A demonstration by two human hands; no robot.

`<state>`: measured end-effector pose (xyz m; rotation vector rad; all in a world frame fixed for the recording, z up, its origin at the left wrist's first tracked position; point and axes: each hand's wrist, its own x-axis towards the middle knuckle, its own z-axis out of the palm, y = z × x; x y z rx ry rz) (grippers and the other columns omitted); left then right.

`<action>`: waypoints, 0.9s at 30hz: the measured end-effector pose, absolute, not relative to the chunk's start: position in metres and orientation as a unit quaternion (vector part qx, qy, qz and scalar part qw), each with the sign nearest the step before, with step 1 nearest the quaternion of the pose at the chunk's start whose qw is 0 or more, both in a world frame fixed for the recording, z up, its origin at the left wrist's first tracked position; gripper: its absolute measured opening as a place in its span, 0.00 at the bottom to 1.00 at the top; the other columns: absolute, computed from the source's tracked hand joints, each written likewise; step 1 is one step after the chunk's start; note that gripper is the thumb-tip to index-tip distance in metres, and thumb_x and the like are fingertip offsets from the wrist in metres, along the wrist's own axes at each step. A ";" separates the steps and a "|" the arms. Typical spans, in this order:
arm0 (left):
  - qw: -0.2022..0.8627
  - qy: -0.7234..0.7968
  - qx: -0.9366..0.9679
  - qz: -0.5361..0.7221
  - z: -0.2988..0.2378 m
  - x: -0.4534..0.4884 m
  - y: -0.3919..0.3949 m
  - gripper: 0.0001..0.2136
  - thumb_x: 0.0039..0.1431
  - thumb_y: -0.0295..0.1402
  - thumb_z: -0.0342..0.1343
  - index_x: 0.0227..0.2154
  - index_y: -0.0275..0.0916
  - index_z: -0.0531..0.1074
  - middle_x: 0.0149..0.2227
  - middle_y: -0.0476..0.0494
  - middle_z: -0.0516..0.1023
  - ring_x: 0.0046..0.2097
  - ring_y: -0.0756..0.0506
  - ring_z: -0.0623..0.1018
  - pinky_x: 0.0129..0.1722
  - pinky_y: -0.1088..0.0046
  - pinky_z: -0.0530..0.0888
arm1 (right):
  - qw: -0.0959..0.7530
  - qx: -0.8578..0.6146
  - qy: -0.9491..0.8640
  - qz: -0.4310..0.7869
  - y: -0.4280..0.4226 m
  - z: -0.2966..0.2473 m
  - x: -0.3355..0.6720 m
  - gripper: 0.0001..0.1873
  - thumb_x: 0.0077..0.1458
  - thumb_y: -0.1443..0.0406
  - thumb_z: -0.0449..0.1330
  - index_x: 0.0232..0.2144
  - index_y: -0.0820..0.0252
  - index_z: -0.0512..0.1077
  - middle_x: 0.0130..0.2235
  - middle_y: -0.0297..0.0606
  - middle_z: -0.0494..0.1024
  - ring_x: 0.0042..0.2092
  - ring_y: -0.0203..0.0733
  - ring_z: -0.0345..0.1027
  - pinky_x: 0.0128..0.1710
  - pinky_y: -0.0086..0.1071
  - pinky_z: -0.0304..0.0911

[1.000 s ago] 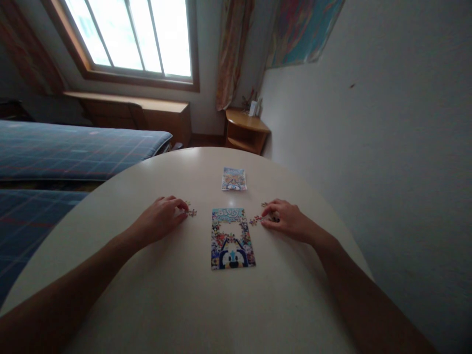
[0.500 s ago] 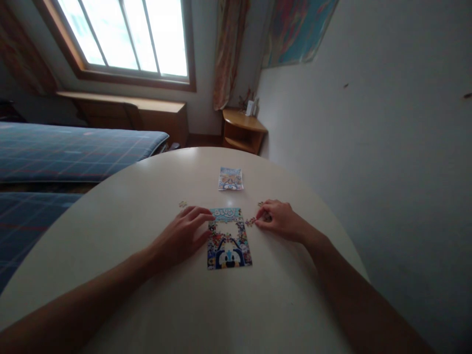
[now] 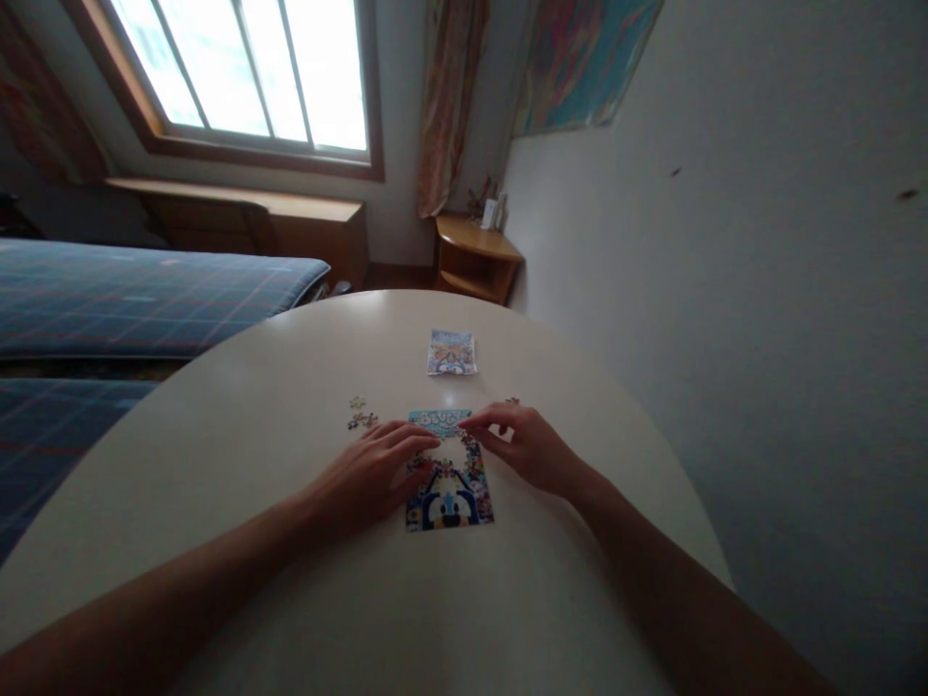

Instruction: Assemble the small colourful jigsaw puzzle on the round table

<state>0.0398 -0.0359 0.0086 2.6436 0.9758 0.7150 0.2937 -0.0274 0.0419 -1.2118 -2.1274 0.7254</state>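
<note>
A jigsaw puzzle with a blue cartoon dog lies on the white round table, with a bare gap in its upper middle. My left hand rests flat over the puzzle's left side, fingers stretched out and fingertips at the gap. At the upper right of the gap, my right hand has thumb and forefinger pinched on a puzzle piece, mostly hidden by the fingertips. Several loose puzzle pieces lie beyond my left hand, and another loose piece shows just behind my right hand.
A small printed picture sheet of the same design lies farther back on the table. A plaid mattress stands left of the table. A wooden corner shelf and a wall are beyond and to the right.
My right hand has moved left from the loose pieces beside the puzzle to its upper right part. My left hand has shifted slightly right and nearer, uncovering loose pieces behind it.
</note>
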 end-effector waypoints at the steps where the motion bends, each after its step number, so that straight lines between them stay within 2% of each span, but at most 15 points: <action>1: 0.118 0.335 0.903 0.243 0.008 0.040 -0.036 0.13 0.68 0.36 0.52 0.52 0.42 0.71 0.52 0.42 0.77 0.54 0.41 0.74 0.56 0.57 0.71 | 0.300 -0.457 -0.791 0.274 -0.028 0.039 0.289 0.11 0.60 0.61 0.58 0.42 0.54 0.79 0.37 0.36 0.82 0.35 0.38 0.73 0.35 0.31 0.65; 3: 0.121 0.337 0.903 0.240 0.007 0.041 -0.036 0.14 0.67 0.35 0.53 0.53 0.42 0.70 0.53 0.42 0.77 0.55 0.41 0.74 0.57 0.57 0.71 | 0.313 -0.475 -0.776 0.274 -0.028 0.034 0.282 0.12 0.60 0.61 0.60 0.44 0.55 0.78 0.35 0.36 0.82 0.35 0.38 0.74 0.36 0.31 0.66; 9: 0.130 0.343 0.899 0.238 0.005 0.041 -0.034 0.15 0.67 0.35 0.52 0.55 0.42 0.70 0.54 0.41 0.77 0.56 0.41 0.73 0.59 0.57 0.69 | 0.314 -0.502 -0.758 0.272 -0.028 0.022 0.271 0.06 0.57 0.64 0.62 0.36 0.57 0.78 0.35 0.35 0.82 0.37 0.40 0.76 0.40 0.33 0.67; 17: 0.133 0.298 0.912 0.249 0.001 0.041 -0.032 0.15 0.68 0.32 0.49 0.55 0.42 0.70 0.55 0.40 0.76 0.57 0.41 0.73 0.58 0.56 0.70 | 0.333 -0.494 -0.759 0.263 -0.028 0.019 0.265 0.08 0.58 0.65 0.62 0.40 0.57 0.78 0.36 0.35 0.82 0.38 0.39 0.76 0.42 0.33 0.67; 23: 0.149 0.282 0.912 0.257 0.001 0.042 -0.033 0.16 0.69 0.32 0.47 0.57 0.42 0.69 0.55 0.40 0.76 0.57 0.41 0.73 0.58 0.56 0.71 | 0.348 -0.481 -0.757 0.271 -0.025 0.016 0.264 0.06 0.59 0.63 0.62 0.36 0.57 0.78 0.34 0.35 0.82 0.36 0.39 0.76 0.40 0.32 0.67; 27: 0.165 0.281 0.911 0.251 0.002 0.042 -0.034 0.17 0.69 0.31 0.47 0.58 0.42 0.69 0.56 0.40 0.75 0.57 0.41 0.72 0.58 0.55 0.71 | 0.344 -0.462 -0.774 0.264 -0.027 0.018 0.264 0.07 0.60 0.63 0.61 0.39 0.56 0.79 0.37 0.37 0.83 0.39 0.40 0.76 0.43 0.34 0.67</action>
